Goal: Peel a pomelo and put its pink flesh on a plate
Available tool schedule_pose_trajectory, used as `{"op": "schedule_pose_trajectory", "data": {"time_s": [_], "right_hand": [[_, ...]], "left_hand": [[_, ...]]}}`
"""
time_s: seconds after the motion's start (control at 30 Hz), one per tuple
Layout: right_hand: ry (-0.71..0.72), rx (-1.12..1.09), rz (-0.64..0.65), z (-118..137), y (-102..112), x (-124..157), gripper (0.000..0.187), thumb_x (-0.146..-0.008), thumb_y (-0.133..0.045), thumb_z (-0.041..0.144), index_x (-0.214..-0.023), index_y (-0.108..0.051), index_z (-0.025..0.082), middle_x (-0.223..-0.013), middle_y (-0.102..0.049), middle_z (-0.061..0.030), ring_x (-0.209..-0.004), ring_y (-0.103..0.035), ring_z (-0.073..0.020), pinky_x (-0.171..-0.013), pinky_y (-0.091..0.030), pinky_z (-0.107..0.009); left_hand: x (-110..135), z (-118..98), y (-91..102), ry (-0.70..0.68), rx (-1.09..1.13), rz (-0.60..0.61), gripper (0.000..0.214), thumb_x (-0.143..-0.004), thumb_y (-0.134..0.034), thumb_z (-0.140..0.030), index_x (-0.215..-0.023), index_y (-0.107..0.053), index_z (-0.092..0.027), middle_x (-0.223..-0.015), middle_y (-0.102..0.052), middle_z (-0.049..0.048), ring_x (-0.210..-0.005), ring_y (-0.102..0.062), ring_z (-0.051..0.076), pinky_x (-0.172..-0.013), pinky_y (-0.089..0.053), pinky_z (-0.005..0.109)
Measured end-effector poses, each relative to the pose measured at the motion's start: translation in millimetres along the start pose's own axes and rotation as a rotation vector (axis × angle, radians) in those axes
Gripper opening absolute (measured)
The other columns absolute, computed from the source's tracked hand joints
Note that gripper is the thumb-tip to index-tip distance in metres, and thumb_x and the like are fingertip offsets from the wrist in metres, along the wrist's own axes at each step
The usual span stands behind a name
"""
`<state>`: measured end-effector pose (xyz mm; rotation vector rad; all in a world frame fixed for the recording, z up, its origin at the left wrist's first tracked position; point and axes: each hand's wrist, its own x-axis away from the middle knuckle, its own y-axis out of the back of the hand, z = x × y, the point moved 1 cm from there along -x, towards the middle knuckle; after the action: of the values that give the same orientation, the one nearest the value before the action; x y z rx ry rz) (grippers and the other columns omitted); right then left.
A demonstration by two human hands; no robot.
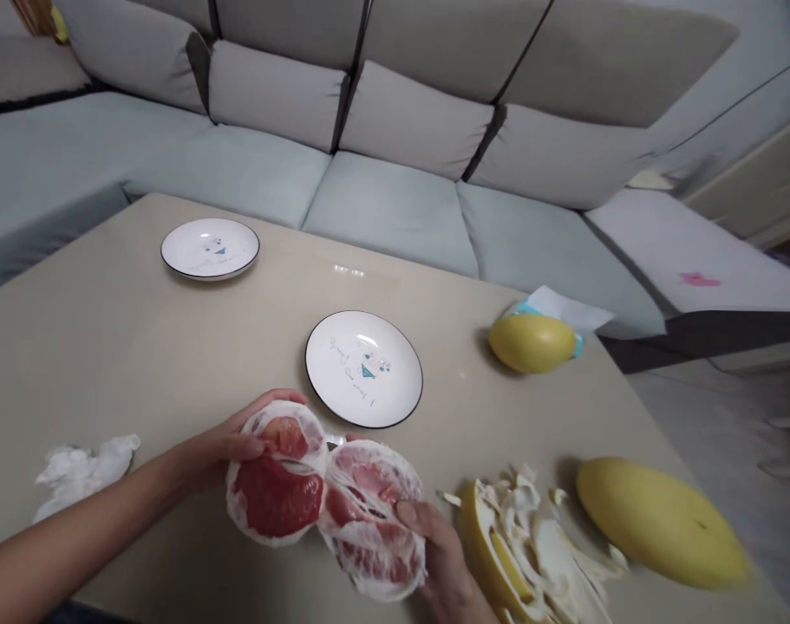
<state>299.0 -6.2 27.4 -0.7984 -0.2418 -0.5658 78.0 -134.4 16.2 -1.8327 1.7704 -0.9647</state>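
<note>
A peeled red pomelo [277,496] is split partly open, its two halves side by side and touching in the middle. White membrane clings to it, and red flesh shows through. My left hand [235,442] grips the left half, thumb on the front and fingers behind. Around the right half closes my right hand [443,550], its thumb pressed on the membrane. Just beyond the fruit lies a white plate [342,373] with a dark rim and a small printed drawing. Pieces of yellow pomelo peel [482,542] with white pith are heaped right of my right hand.
Two whole yellow pomelos, a near one [658,520] and a farther one [531,343], are on the right; a tissue pack [551,305] sits behind the farther. Another plate [209,247] lies far left, crumpled white tissue [88,472] near left. A grey sofa [395,199] borders the table [108,347].
</note>
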Motion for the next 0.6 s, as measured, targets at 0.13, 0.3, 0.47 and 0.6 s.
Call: {"op": "schedule_pose_trajectory", "data": {"time_s": [0.13,0.3,0.47,0.6], "right_hand": [[0.054,-0.119,-0.017,-17,-3,8,0.069,-0.056,-0.081,0.045,-0.116,-0.070,0.014,-0.103,-0.075,-0.0168,-0.104,-0.067,-0.0393,-0.096,-0.049,-0.053],[0.137,-0.130,-0.096,-38,-2,17,0.074,-0.054,-0.081,0.045,-0.122,-0.067,0.017,-0.107,-0.074,-0.0155,-0.111,-0.064,-0.0394,-0.099,-0.047,-0.052],[0.189,-0.043,-0.049,-48,1,27,0.080,-0.058,-0.082,0.043,-0.132,-0.059,0.022,-0.126,-0.066,-0.0129,-0.122,-0.057,-0.0369,-0.106,-0.040,-0.049],[0.203,0.153,0.105,-43,11,36,0.081,-0.062,-0.083,0.039,-0.136,-0.054,0.023,-0.131,-0.063,-0.0114,-0.125,-0.054,-0.0337,-0.109,-0.034,-0.047]], "left_hand": [[3,18,-7.8,-0.162,0.160,-0.086,0.065,-0.077,-0.074,-0.047,-0.134,-0.052,-0.025,-0.122,-0.069,0.0105,-0.114,-0.064,0.033,-0.101,-0.045,0.045],[11,35,-14.7,-0.118,0.294,-0.309,0.063,-0.076,-0.072,-0.059,-0.124,-0.062,-0.020,-0.123,-0.070,0.0127,-0.124,-0.058,0.035,-0.108,-0.041,0.048],[23,33,-24.0,-0.046,0.190,-0.425,0.050,-0.080,-0.073,-0.047,-0.121,-0.063,-0.021,-0.126,-0.069,0.0136,-0.117,-0.064,0.031,-0.099,-0.051,0.042],[33,25,-34.2,0.028,-0.062,-0.383,0.050,-0.080,-0.075,-0.040,-0.124,-0.059,-0.023,-0.120,-0.070,0.0149,-0.106,-0.070,0.029,-0.088,-0.055,0.039]]}}
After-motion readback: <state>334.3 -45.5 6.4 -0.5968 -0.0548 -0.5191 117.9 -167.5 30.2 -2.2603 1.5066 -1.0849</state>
